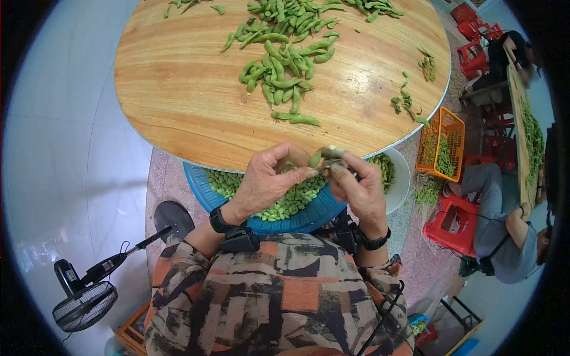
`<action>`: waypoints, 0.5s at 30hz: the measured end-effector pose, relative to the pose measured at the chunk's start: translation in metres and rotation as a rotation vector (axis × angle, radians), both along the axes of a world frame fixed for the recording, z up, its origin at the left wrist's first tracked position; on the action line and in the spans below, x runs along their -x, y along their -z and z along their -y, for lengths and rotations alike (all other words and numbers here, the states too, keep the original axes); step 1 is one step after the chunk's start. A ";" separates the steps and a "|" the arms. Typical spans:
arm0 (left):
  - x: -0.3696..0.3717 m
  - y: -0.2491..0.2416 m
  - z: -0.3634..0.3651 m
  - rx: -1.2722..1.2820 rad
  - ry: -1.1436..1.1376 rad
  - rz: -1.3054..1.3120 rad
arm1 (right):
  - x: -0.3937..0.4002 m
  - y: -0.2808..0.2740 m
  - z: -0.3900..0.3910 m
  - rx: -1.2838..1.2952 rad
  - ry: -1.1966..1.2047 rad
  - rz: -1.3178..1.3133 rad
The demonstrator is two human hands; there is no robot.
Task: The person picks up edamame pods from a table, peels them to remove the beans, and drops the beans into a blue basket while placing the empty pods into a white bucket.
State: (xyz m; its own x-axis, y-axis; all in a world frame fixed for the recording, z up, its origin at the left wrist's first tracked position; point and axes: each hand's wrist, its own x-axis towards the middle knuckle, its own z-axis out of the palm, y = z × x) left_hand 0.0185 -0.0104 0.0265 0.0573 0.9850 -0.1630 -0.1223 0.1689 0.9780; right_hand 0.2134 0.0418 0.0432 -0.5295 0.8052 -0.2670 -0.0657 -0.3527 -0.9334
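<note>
My left hand (270,178) pinches one end of a green bean pod (315,159) above the table's near edge. Close against it, my right hand (358,188) has its fingers closed around the pod's other side; its fingertips look dark and dirty. Below both hands, a blue basin (202,188) holds many shelled green beans (284,207). On the round wooden table (178,89), loose pods (279,71) lie in a pile ahead of my hands.
Pod scraps (405,102) lie at the table's right. A white bucket (401,181) with pods stands beside the basin. Farther right are an orange crate (454,133), red stool (454,222) and seated people. A fan (86,305) stands lower left.
</note>
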 end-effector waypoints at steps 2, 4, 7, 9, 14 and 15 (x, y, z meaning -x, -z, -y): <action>0.001 0.003 0.000 0.004 -0.010 0.001 | -0.002 0.010 0.002 0.023 -0.062 -0.044; 0.002 0.002 0.001 0.012 -0.023 0.000 | 0.001 0.011 0.004 0.027 -0.091 -0.092; 0.000 -0.004 0.000 0.090 -0.087 -0.088 | 0.004 0.011 0.007 -0.036 -0.072 -0.052; 0.001 -0.002 -0.001 0.107 -0.077 0.068 | 0.006 0.011 0.006 -0.186 -0.080 0.023; 0.010 -0.001 0.001 0.146 0.000 -0.147 | 0.007 0.013 0.003 -0.453 -0.145 0.124; 0.010 0.000 0.002 0.153 0.021 -0.202 | 0.008 0.015 0.002 -0.505 -0.153 0.136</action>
